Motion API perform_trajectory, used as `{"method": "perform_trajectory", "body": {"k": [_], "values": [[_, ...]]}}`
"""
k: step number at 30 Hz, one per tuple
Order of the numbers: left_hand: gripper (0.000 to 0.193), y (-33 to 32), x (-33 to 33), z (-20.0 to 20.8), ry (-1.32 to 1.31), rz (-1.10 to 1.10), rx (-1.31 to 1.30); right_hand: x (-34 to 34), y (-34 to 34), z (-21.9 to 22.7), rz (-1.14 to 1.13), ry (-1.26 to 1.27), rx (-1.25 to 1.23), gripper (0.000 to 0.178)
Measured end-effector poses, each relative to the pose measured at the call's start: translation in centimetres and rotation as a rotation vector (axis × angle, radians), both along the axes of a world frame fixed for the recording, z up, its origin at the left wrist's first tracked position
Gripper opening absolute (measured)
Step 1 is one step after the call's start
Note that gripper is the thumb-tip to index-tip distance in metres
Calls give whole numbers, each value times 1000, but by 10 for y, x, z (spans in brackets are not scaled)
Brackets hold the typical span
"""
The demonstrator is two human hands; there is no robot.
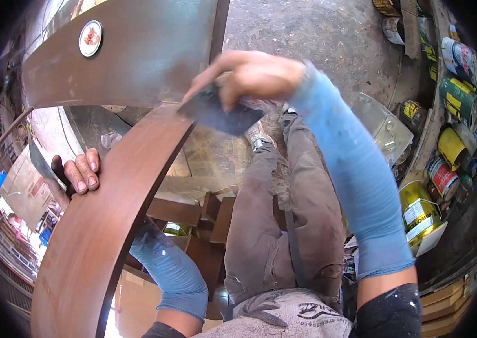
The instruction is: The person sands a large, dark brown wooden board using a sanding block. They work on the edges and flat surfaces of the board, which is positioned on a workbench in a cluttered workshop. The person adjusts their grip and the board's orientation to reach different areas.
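The workshop has a stained, scuffed floor [306,34], with bright clutter beyond the left side. From there, I see the person's left hand [83,172] gripping a curved brown panel [103,191], fingers hooked over its outer edge and forearm passing beneath. A white dish [90,38] sits on a wider brown board [137,67] by the panel's far end; that board could check a stroke running on past it. Wooden boxes [213,217] crowd below, close to the person's legs [255,208], leaving little footroom. At the panel's far right corner, the right hand [255,79] grasps a dark sheet [221,112]; blur hides how firmly it meets the wood. I'd judge this a rubbing-down step, the next stroke calling for flat pressure and a steady left hold. Farther right lie a clear plastic container [382,127] and stacked cans [459,101], well apart from the work.
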State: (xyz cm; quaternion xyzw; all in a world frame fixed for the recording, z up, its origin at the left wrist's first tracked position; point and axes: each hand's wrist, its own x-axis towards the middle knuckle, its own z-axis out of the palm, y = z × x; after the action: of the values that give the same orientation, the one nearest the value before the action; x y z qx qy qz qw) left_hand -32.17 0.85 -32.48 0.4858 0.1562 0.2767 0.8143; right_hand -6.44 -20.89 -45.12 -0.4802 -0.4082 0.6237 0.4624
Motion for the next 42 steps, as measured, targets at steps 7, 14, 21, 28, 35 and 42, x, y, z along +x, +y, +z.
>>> {"method": "perform_trajectory", "body": {"k": [7,14,21,28,35,42], "values": [[46,1,4,-2,29,-40,-41,-159,-96,-52,-791,536,-446,65],[44,62,-16,-13,92,-183,-206,-284,-38,-54,-1302,322,-390,65],[35,48,16,0,164,-285,-185,-283,29,-63,-1682,-67,-378,60],[27,66,18,5,229,-224,-231,-278,45,-82,-1768,-130,-450,61],[21,43,18,11,275,-203,-82,-295,20,-83,-1495,-209,-544,60],[36,45,19,14,290,-215,-216,-245,10,-80,-1419,-44,-466,48]]}}
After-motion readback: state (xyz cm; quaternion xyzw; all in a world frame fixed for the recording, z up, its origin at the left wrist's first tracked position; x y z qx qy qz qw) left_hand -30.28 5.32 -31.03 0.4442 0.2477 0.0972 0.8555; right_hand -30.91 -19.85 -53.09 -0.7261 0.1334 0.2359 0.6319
